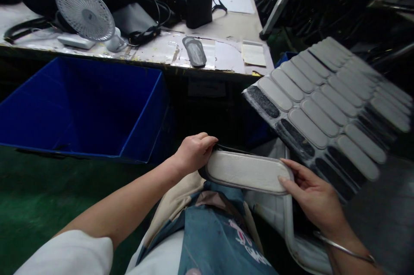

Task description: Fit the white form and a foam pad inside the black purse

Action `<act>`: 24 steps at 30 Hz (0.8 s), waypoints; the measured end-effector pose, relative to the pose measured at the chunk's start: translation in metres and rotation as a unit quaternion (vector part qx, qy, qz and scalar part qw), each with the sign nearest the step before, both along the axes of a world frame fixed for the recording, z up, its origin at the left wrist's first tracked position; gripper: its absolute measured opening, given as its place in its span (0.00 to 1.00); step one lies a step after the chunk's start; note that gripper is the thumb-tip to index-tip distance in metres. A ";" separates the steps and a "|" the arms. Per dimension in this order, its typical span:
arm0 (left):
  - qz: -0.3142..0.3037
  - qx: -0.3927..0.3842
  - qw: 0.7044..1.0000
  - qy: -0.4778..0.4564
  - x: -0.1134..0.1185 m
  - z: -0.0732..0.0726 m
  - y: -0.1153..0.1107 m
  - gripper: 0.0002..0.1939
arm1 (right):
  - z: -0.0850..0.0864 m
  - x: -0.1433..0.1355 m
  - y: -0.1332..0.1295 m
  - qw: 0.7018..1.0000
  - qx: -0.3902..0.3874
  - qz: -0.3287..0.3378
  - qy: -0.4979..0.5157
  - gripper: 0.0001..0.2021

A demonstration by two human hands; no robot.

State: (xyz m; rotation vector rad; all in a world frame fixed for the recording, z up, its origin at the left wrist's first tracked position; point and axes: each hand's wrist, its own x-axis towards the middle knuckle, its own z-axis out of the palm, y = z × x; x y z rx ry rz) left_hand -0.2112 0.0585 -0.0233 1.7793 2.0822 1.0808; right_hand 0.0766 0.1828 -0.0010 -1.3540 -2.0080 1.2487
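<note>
Holding a pale pad [247, 171], hands [194, 152] face a cluttered workbench [226, 29].

The tray of oval pads [326, 107] blurs toward the right edge of the frame, the blue bin [80, 107] is cut off at the left, and the clutter at upper left is too dark to tell.

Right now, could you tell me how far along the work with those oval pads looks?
Partly along, by appearance. Done: several slots on the pad sheet show dark and empty, pads gone. In hand: the left hand and right hand hold one white oval pad at its ends, over the lap. Left: many grey pads sit on the sheet.
</note>
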 end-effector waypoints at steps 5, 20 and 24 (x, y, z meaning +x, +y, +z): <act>0.032 0.019 0.997 -0.061 0.003 -0.003 0.003 0.10 | -0.005 -0.004 -0.001 0.998 0.012 -0.005 -0.058 0.25; 0.053 -0.095 0.941 -0.321 0.007 0.007 -0.057 0.20 | -0.013 -0.018 -0.019 0.998 -0.005 -0.015 -0.056 0.25; 0.012 -0.006 0.995 -0.096 0.014 0.027 -0.047 0.22 | -0.005 -0.025 -0.019 0.999 -0.019 -0.005 -0.038 0.24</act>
